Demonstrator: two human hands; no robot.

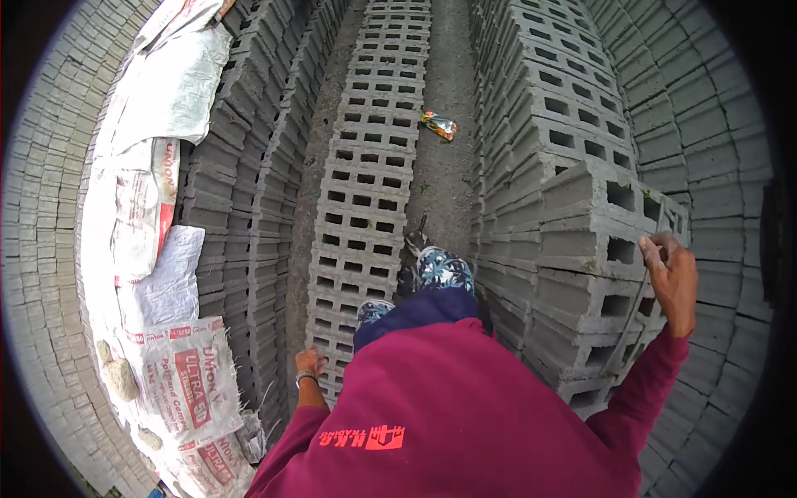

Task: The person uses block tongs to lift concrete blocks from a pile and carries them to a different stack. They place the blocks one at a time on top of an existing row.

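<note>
"Saw anything already done?"

"Yes. Saw hollow grey blocks (pixel 573 245) piled high in a right stack (pixel 531 108), laid in a long middle row (pixel 354 256) on the bare ground (pixel 448 183), and set close together in a left stack (pixel 220 183) with pale sacks (pixel 178 382) spread along the outer edge."

"And found anything left undone?"

"Could not tell the count left from this one view. Saw no block raised clear of the stacks in either hand, so judged no carrying under way."

"Located the right hand (pixel 671 274)?"

"Yes, at the right edge of the right stack, toward the near end. Saw thumb and fingers drawn close together at the rim of an end block (pixel 599 257). Could not tell whether gripping or merely resting there."

"And the left hand (pixel 310 363)?"

"Found low, by the left edge of the middle row, with fingers loosely curled and nothing visible in the grasp. Could not tell whether touching the row."

"Noticed anything else?"

"Yes, a bright crumpled wrapper (pixel 439 125) on the ground, between the middle row and the right stack."
</note>
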